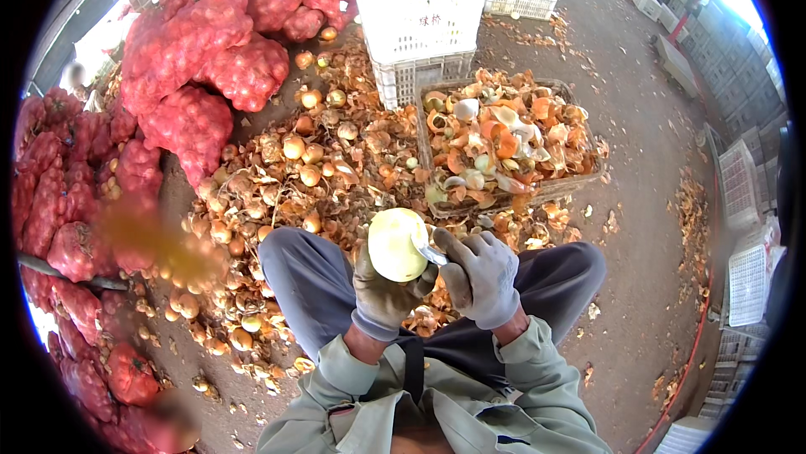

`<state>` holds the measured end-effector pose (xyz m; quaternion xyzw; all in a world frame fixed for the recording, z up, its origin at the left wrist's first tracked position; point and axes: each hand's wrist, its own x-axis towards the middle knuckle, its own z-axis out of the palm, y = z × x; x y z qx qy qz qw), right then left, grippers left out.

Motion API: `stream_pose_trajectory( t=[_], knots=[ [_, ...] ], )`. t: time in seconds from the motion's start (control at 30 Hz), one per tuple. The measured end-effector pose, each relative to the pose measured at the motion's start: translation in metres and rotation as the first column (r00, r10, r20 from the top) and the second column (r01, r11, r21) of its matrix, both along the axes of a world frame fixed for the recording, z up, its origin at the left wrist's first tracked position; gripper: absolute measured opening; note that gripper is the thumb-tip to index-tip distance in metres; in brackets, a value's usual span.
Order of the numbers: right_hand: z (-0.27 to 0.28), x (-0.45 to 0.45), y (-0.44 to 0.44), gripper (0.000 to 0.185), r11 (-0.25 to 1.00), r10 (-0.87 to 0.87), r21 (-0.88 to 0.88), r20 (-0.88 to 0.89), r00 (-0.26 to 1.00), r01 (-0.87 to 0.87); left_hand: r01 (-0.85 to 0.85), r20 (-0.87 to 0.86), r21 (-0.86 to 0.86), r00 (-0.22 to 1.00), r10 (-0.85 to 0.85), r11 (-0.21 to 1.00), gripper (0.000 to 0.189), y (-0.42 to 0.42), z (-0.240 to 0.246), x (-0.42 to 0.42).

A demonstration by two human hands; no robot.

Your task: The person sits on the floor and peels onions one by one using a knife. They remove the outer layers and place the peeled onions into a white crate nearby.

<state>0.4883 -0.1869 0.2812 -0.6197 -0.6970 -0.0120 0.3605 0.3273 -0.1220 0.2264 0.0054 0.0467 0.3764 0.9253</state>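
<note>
A pale, peeled onion (pixel 397 246) rests in my gloved left hand (pixel 381 293), whose fingers curl around its underside. My right hand (pixel 483 274), in a grey-white glove, grips a small knife (pixel 432 255) with its metal blade against the onion's right side. Most of the knife's handle is hidden in my fist. Both hands are between my bent knees. Just beyond them stands a crate (pixel 423 139) heaped with onion skins (pixel 504 133).
Loose unpeeled onions (pixel 293 147) and dry skins cover the ground ahead and to the left. Red mesh sacks (pixel 189 44) of onions are piled at left. A white crate (pixel 422 22) of peeled onions stands on another crate (pixel 428 73). More crates (pixel 747 284) line the right side.
</note>
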Motion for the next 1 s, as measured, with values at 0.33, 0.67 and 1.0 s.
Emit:
stream_pose_trajectory(
  t=[0.33,0.67,1.0],
  knots=[
    [-0.008,-0.014,0.007,0.037,0.999,-0.037,0.011,-0.086,0.996,0.038,0.070,0.020,-0.052,0.997,-0.069,0.996,0.075,0.006,-0.014,-0.011],
    [-0.015,-0.016,0.011,0.030,1.000,-0.017,0.009,-0.210,0.978,0.020,0.062,0.022,0.043,0.998,-0.063,0.997,0.075,-0.001,-0.021,-0.010],
    [-0.015,0.004,0.027,0.058,0.853,-0.331,-0.349,-0.937,0.114,-0.388,0.098,0.039,0.064,0.994,-0.101,0.993,0.098,0.000,-0.036,-0.015]
  ],
)
